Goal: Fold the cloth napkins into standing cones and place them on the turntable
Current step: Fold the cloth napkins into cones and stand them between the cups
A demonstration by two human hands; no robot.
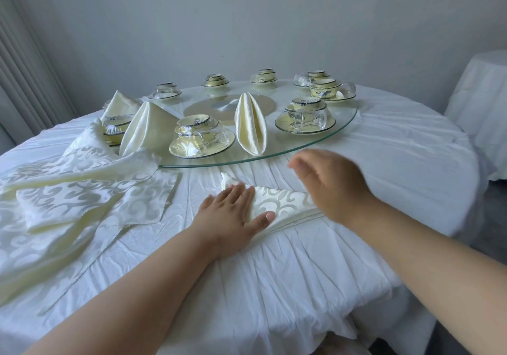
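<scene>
A white, wrinkled tablecloth [315, 267] covers the round tabletop. Stacked cream crockery sets with dark rims stand in a ring: the nearest set [201, 138] has a clear glass cup lying on its plate, and another set [304, 120] to its right carries a similar glass cup. Further sets [215, 80] line the far side, and one bowl set [327, 90] stands at the far right. Behind is a plain grey wall [247, 25], with a pleated curtain [24, 75] at the left. A second white-draped table [482, 107] stands at the right edge.
</scene>
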